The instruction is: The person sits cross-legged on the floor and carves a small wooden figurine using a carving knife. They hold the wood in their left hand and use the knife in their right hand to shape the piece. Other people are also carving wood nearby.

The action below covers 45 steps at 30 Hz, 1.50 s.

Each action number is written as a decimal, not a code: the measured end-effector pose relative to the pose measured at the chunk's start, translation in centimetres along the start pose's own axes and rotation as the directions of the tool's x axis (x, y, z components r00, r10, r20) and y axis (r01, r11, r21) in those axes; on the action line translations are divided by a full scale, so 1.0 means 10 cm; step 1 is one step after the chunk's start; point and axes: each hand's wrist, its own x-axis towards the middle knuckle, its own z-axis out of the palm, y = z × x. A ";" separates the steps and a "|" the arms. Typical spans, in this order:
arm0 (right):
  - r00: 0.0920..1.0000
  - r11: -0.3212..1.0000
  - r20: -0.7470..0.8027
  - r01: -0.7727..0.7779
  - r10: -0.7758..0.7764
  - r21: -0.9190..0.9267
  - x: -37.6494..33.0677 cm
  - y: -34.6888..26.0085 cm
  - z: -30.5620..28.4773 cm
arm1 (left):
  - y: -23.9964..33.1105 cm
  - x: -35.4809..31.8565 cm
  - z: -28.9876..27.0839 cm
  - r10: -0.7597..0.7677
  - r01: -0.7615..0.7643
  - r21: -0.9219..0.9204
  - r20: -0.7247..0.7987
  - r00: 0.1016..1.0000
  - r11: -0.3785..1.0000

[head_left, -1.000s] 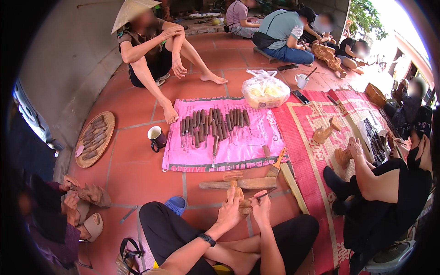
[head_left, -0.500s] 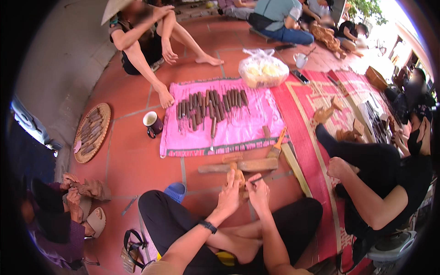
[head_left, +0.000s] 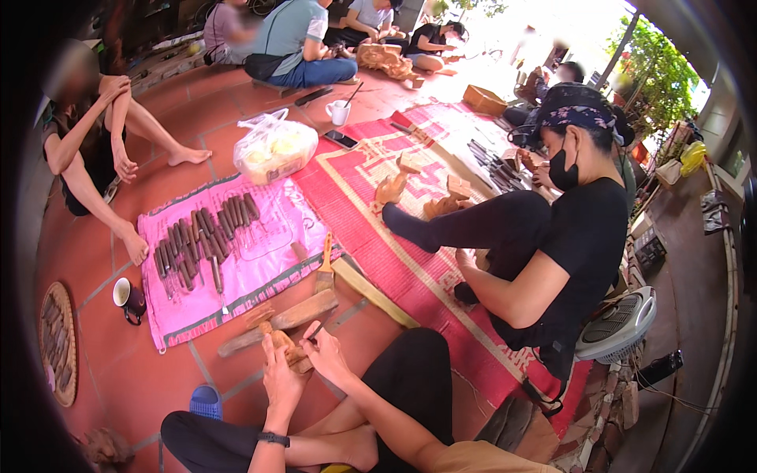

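Both hands are up front over the tiled floor (head_left: 118, 370), working a small wooden carving (head_left: 285, 348). The left hand (head_left: 281, 377) is wrapped around the carving from below, fingers closed on it, holding it just above the floor near the person's knee. The right hand (head_left: 327, 356) presses against the carving's right side and pinches a thin carving tool (head_left: 314, 333), its tip at the wood. A black watch (head_left: 273, 438) sits on the left wrist.

Just beyond the hands, a long wooden block (head_left: 277, 322) lies across the tiles, and a brush (head_left: 325, 271) rests beside it at the near edge of a pink cloth (head_left: 260, 252). That cloth carries rows of dark-handled chisels (head_left: 201, 236). A dark mug (head_left: 129, 298) stands off the cloth's left edge, with a round woven tray (head_left: 57, 340) further left. A white plastic bag (head_left: 272, 148) sits at the cloth's far edge.

To the right, a person in black with a face mask (head_left: 564, 177) sits on a red patterned mat (head_left: 410, 260), leg stretched out. A white fan (head_left: 619, 325) lies behind them. More people sit at the far end.
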 end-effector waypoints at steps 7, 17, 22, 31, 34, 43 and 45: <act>0.997 0.960 0.075 0.031 -0.010 -0.277 -0.15 -0.26 0.09 | -0.11 0.01 -0.02 0.017 -0.017 -0.006 0.015 1.000 1.000; 0.997 0.971 0.081 0.004 0.015 -0.239 -0.14 -0.24 0.08 | -0.14 0.01 -0.02 -0.031 0.033 -0.045 0.041 0.999 0.998; 0.999 0.994 0.028 0.035 -0.032 -0.100 -0.05 -0.02 0.06 | -0.07 -0.02 -0.03 0.050 -0.050 0.006 -0.001 0.999 0.999; 0.999 0.975 0.035 0.018 -0.010 -0.221 -0.12 -0.22 0.08 | -0.14 -0.01 -0.03 0.012 -0.011 -0.050 0.025 1.000 0.999; 0.999 0.996 0.032 0.013 -0.010 -0.093 -0.08 -0.07 0.02 | -0.07 -0.01 -0.03 0.031 -0.030 -0.042 0.031 0.999 0.999; 0.999 0.988 0.041 0.026 -0.020 -0.151 -0.05 -0.11 0.04 | -0.14 -0.01 0.03 0.092 -0.090 0.028 -0.057 0.994 0.995; 0.999 0.991 0.044 0.031 -0.026 -0.131 -0.05 -0.10 0.03 | -0.12 0.01 -0.02 0.053 -0.053 -0.009 -0.021 0.998 0.999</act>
